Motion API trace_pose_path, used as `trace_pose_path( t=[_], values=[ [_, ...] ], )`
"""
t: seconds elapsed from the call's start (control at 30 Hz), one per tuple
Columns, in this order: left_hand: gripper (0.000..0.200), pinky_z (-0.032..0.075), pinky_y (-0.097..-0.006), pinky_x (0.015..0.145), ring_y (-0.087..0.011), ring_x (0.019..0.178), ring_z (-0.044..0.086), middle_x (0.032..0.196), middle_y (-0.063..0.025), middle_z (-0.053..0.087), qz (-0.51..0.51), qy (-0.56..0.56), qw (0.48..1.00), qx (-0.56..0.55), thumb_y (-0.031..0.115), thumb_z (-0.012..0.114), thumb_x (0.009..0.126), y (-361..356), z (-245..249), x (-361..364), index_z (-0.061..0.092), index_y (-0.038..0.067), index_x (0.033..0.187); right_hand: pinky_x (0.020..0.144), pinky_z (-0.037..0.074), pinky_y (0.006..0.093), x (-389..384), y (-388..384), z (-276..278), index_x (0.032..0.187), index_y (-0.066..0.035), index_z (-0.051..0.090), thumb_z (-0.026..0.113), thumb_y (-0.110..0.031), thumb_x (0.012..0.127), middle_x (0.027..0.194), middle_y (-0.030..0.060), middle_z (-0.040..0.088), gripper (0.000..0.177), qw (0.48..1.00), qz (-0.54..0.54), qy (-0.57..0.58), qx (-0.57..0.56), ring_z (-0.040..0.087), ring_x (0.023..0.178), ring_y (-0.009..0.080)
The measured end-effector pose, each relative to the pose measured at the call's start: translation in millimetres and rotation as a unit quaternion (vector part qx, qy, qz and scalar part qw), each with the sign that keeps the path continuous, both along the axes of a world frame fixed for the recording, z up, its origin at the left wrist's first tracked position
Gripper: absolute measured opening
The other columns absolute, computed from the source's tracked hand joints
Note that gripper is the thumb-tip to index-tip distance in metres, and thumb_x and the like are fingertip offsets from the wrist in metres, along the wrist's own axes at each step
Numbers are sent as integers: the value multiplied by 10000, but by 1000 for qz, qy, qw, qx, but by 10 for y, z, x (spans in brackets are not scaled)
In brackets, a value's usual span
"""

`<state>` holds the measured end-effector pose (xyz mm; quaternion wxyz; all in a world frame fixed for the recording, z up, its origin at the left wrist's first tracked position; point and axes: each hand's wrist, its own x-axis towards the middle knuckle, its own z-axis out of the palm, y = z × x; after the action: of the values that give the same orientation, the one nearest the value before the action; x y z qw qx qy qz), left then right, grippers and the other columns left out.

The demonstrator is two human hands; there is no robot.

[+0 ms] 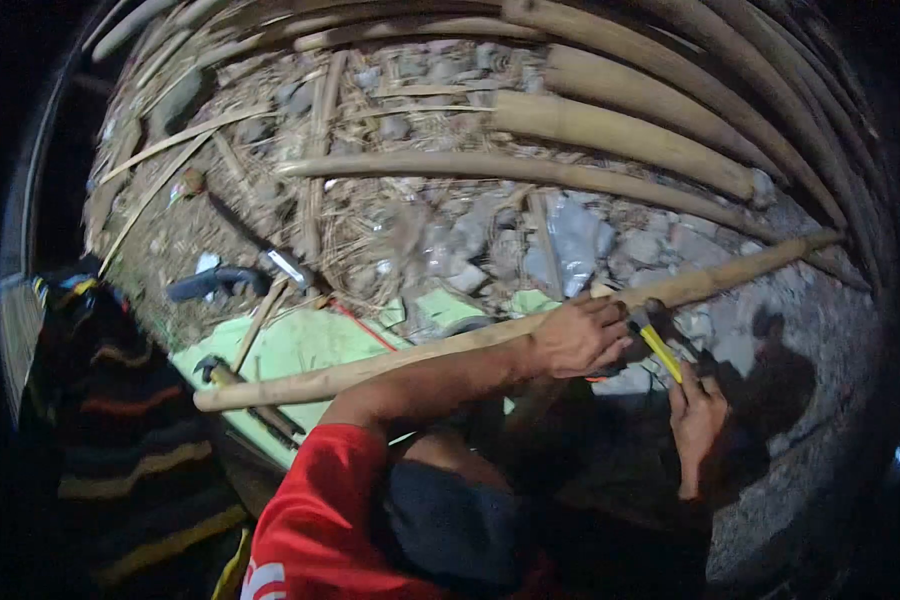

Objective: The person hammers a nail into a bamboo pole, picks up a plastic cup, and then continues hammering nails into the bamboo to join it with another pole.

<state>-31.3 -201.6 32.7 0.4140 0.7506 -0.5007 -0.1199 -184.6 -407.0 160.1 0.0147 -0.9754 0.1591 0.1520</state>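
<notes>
Outdoors at night, ground is rubble and dry split cane, only the centre is lit. Bamboo pole lies diagonally across the scene, near end over a green sheet, far end out on the stones.

Left hand is wrapped tight around the pole about mid-length. Right hand sits just below it, fingers closed on the lower end of a yellow tool whose upper end meets the pole right beside the left hand. Can't tell what kind of tool.

Risks, my read:
- Tool tip is touching distance from the left fingers; a slip off the round cane goes straight into them.
- Pole rests on loose stones, held by one hand only, so it can roll or kick.
- Poor light and hard shadow over the contact point.
- Machete and hammer lie loose near the person's side.

Count: 2 hands, 1 held pole, 1 yellow tool, 1 green sheet, 1 machete, 1 hammer, 1 striped cloth at left, at least six stacked poles up top; lens edge hides the rest.
</notes>
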Motion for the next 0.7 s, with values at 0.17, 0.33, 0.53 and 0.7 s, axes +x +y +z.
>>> trace_pose_path(
  t=[0.17, 0.33, 0.53, 0.7],
  values=[
    [239, 519, -508, 886, -417, 1011, 651, 1073, -219, 652, 97, 138, 985, -33, 226, 574, 1036, 751, 239, 199, 642, 23, 1143, 571, 523, 437, -9, 175, -4, 1347, -183, 716, 717, -289, 981, 850, 176, 628, 381, 1000, -6, -19, 9, 677, 673, 329],
    [281, 538, -444, 743, -370, 826, 694, 919, -205, 700, 474, 174, 863, 5, 208, 545, 1078, 2141, 197, 477, 672, -5, 1210, 619, 514, 448, -107, 159, -80, 1323, -89, 722, 747, -214, 957, 838, 185, 616, 387, 995, -32, -41, 88, 672, 741, 338],
    [429, 406, -291, 522, -77, 588, 480, 677, 28, 539, 700, 270, 650, -123, 389, 541, 1102, 3787, -158, 184, 634, 39, 872, 691, 527, 470, -59, 203, -112, 1274, -36, 730, 748, -194, 947, 880, 240, 661, 363, 989, -53, -60, 125, 669, 793, 424],
    [481, 474, -340, 543, -133, 600, 572, 688, -46, 601, 759, 260, 596, 40, 440, 598, 1053, 4499, -345, 30, 604, 10, 838, 690, 518, 473, -17, 260, -118, 1284, -39, 726, 751, -195, 943, 866, 241, 649, 375, 991, -27, -72, 111, 656, 773, 425]
  ],
)
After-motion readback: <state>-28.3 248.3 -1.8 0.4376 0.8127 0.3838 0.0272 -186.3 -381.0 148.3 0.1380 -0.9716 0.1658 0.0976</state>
